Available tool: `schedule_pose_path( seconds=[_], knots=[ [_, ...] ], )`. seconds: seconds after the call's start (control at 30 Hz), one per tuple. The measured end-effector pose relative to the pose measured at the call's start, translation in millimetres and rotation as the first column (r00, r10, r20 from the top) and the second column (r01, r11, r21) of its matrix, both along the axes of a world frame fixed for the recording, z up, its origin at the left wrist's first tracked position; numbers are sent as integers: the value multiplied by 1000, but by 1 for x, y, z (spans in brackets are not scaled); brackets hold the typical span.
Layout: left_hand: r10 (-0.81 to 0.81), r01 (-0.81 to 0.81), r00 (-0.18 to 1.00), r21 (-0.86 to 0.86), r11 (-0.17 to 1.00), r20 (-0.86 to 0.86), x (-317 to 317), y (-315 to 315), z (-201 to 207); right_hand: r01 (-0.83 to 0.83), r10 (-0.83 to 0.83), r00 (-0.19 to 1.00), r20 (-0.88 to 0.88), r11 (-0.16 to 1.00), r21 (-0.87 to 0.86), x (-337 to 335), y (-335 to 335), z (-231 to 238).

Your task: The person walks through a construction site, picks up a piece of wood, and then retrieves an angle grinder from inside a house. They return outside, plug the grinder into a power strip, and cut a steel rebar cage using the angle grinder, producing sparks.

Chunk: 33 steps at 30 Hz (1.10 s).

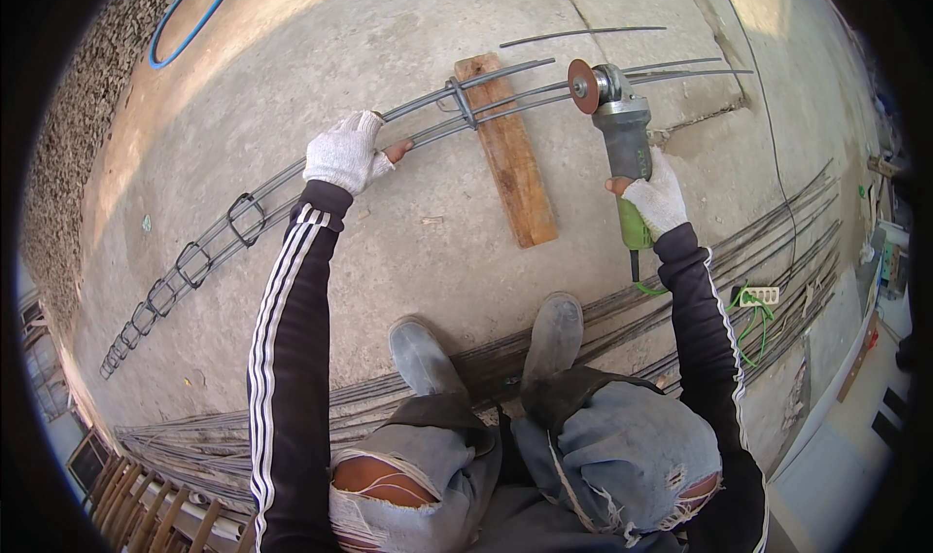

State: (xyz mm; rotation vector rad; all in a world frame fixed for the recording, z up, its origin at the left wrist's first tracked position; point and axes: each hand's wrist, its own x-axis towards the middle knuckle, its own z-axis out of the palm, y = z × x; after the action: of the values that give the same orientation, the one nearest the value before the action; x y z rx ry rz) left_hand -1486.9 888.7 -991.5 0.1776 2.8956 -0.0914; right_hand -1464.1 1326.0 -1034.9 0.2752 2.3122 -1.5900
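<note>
My right hand [659,193], in a white fingerless glove, grips a green and grey angle grinder [622,125] by its body. Its reddish-brown disc [583,86] is at the long bars, right of the plank; whether it touches them I cannot tell. My left hand [342,153], gloved the same way, is closed over the bars of a long rebar cage [282,178]. Square stirrups [246,220] ring the cage, bunched at its far left end. A wooden plank [520,179] lies beneath the bars, near one stirrup [461,103].
A loose rod [583,35] lies beyond the cage. Several long bars [389,383] run across the concrete by my boots [556,334]. At the right are a power strip [759,296] with green cord and a thin dark cable [773,145]. A blue hose [194,18] curls at upper left.
</note>
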Motion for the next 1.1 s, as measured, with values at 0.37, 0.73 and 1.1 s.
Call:
schedule_pose_path(
  seconds=[0.37, 0.73, 1.1],
  knots=[
    [12, -12, 1000, 5, 1000, -1, 1, 1, 1, -11, 10, 1000, 30, 999, 39, -1, 4, -4],
    [26, -26, 999, -25, 999, 19, 0, 5, 6, -28, 27, 1000, 16, 999, 40, -1, 7, -10],
    [46, -45, 998, -22, 999, 41, 0, 6, 10, -38, 44, 998, -41, 990, 135, 3, 6, -6]
  ],
)
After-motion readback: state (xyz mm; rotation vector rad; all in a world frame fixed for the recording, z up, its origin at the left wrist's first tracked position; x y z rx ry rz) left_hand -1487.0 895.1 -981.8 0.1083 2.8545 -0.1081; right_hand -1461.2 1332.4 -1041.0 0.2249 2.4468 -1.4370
